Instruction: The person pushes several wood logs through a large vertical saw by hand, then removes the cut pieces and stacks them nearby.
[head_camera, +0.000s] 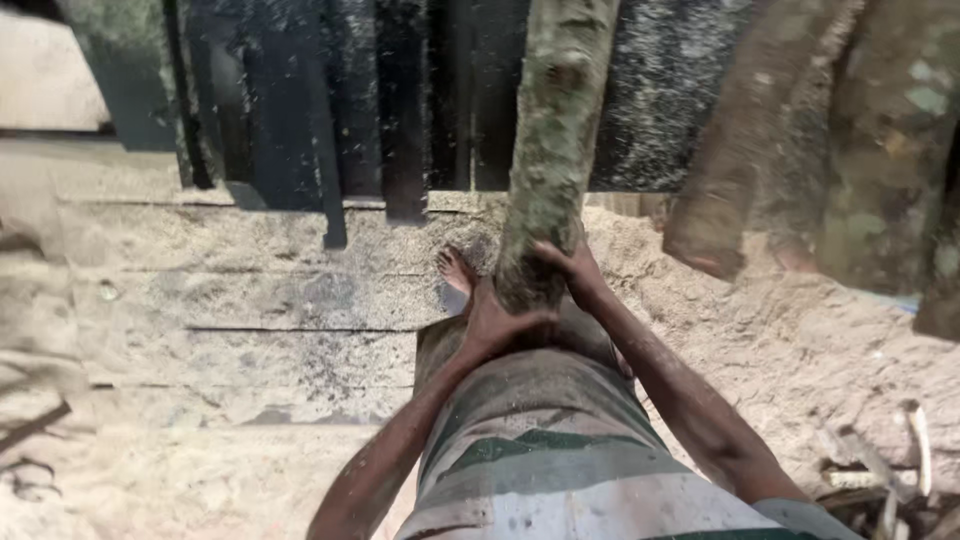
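Note:
A long, rough log (555, 130) with mottled green-grey bark runs away from me up the middle of the head view. Its near end rests close to my body. My left hand (497, 322) grips the log's near end from the left and below. My right hand (572, 268) clasps the same end from the right side. Both arms are dusted with sawdust. A bare foot (457, 272) shows just left of the log's end, on the dusty boards.
Dark metal machine parts (330, 100) stand across the top. More logs (800, 150) lean at the right. Sawdust-covered planks (250, 300) lie at the left, a sawdust heap (800, 350) at the right, wood scraps (880, 470) at the lower right.

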